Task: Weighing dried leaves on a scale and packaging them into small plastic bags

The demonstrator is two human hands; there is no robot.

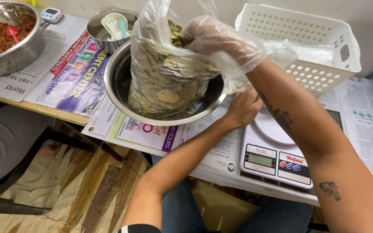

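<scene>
A clear plastic bag of dried bay leaves (165, 82) stands in a steel bowl (117, 86) on the newspaper-covered table. My right hand (221, 43), in a thin clear plastic glove, reaches into the bag's open top among the leaves; whether it grips any is hidden. My bare left hand (243, 107) sits just right of the bowl, pressed against its rim and the loose plastic beside it.
A white kitchen scale (277, 162) lies under my right forearm. A white perforated basket (311, 43) leans at the back. A small steel bowl with spoons (104, 26), a large bowl of red flakes (1, 36) and a timer (51, 15) sit left.
</scene>
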